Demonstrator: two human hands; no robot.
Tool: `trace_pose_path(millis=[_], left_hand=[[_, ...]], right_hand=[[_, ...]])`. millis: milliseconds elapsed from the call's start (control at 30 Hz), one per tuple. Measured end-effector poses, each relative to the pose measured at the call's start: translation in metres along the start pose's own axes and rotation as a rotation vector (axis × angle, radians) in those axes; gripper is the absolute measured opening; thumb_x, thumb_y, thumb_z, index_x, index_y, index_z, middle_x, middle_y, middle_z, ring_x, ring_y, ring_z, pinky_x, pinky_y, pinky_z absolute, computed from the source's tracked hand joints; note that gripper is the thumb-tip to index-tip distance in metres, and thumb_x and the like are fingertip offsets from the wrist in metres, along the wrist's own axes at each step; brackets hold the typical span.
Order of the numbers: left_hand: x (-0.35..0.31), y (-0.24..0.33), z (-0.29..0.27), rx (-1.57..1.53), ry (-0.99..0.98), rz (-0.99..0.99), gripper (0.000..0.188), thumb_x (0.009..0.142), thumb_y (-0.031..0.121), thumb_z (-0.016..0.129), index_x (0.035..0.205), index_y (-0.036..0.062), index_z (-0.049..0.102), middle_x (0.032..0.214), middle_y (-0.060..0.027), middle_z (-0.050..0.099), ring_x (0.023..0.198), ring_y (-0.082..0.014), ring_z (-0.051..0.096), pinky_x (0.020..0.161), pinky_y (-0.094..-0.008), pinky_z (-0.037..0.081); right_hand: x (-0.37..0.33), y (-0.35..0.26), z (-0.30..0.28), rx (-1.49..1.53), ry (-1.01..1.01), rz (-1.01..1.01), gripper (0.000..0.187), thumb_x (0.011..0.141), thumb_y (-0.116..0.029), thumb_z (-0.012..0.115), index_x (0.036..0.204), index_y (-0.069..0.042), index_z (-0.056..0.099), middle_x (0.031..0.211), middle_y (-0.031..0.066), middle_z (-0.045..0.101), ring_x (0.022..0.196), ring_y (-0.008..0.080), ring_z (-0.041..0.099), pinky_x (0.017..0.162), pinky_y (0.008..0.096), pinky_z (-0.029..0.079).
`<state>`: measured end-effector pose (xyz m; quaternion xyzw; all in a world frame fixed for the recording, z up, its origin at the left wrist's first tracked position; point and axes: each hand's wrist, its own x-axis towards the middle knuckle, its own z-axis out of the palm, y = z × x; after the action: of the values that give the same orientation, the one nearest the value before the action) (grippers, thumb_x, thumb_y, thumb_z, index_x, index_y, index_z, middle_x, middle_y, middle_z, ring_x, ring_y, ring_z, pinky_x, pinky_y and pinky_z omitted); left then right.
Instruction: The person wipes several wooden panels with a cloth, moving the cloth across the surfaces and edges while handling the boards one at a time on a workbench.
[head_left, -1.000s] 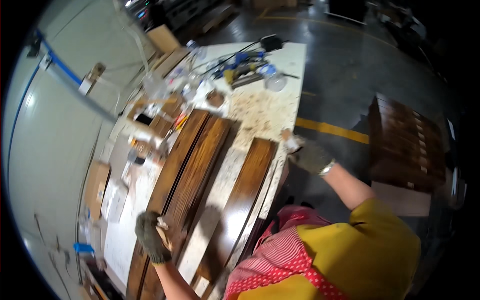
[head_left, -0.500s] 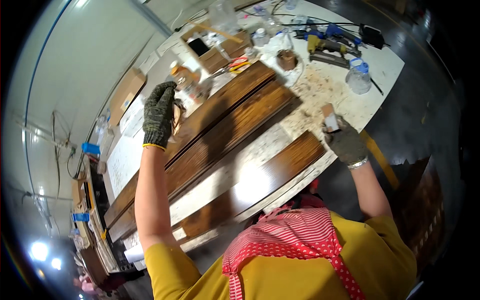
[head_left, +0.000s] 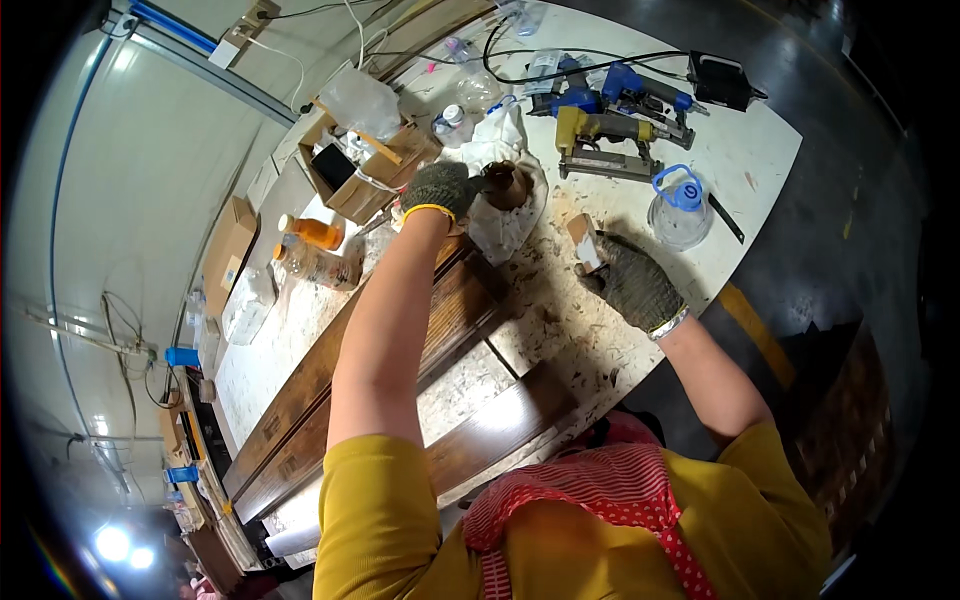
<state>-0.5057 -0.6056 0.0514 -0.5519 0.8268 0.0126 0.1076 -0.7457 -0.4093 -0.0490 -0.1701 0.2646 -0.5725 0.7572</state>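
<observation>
My left hand (head_left: 440, 190), in a dark knitted glove, reaches over the far end of two dark brown wooden boards (head_left: 300, 415). Its curled fingers come right beside a brown-stained cup (head_left: 505, 187) on a crumpled white plastic bag (head_left: 508, 232); whatever they hold is mostly hidden. In my gloved right hand (head_left: 635, 280) is a small tan-and-white block (head_left: 584, 242), gripped by the fingers above the stained tabletop. A third brown board (head_left: 500, 425) lies along the near edge, shiny under the light.
Nail guns (head_left: 605, 140) with black hoses lie at the back, near a clear blue-topped jug (head_left: 682, 210). A cardboard box (head_left: 365, 190) holding a phone stands left of the bag. Bottles of orange (head_left: 312, 232) and pale liquid (head_left: 318, 265) lie beyond the boards.
My left hand has moved right, from over the boards to beside the brown cup. My right hand, still gripping the block, has shifted left over the table. The view has shifted too.
</observation>
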Motion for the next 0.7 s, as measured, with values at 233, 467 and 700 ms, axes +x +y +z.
trace_pose_path(millis=[233,467,700], left_hand=[[0.045,-0.016,0.034,0.020,-0.191,0.026,0.052,0.088,0.051,0.052,0.103,0.0054,0.072,0.108,-0.0197,0.068,0.104,-0.0351,0.064,0.089,-0.0426,0.048],[0.022,-0.026,-0.012,0.061,-0.064,0.423,0.025,0.087,0.017,0.058,0.108,0.0150,0.071,0.086,-0.0161,0.065,0.082,-0.0290,0.065,0.075,-0.0387,0.051],[-0.011,-0.071,-0.003,-0.127,0.229,0.533,0.017,0.083,0.013,0.058,0.095,0.0059,0.066,0.087,-0.0170,0.063,0.084,-0.0363,0.062,0.074,-0.0405,0.050]], right_hand=[[0.031,-0.014,0.015,-0.247,0.078,-0.040,0.040,0.092,-0.015,0.066,0.126,0.001,0.053,0.114,0.0097,0.059,0.098,0.0166,0.060,0.079,0.0320,0.056],[0.099,-0.034,0.014,-1.173,0.087,-0.412,0.039,0.086,-0.021,0.069,0.115,0.002,0.059,0.100,0.0181,0.066,0.088,0.0247,0.063,0.081,0.0357,0.050],[0.158,-0.020,0.051,-1.459,0.052,-0.512,0.045,0.086,-0.029,0.068,0.119,0.000,0.059,0.118,0.0207,0.063,0.111,0.0336,0.059,0.094,0.0406,0.047]])
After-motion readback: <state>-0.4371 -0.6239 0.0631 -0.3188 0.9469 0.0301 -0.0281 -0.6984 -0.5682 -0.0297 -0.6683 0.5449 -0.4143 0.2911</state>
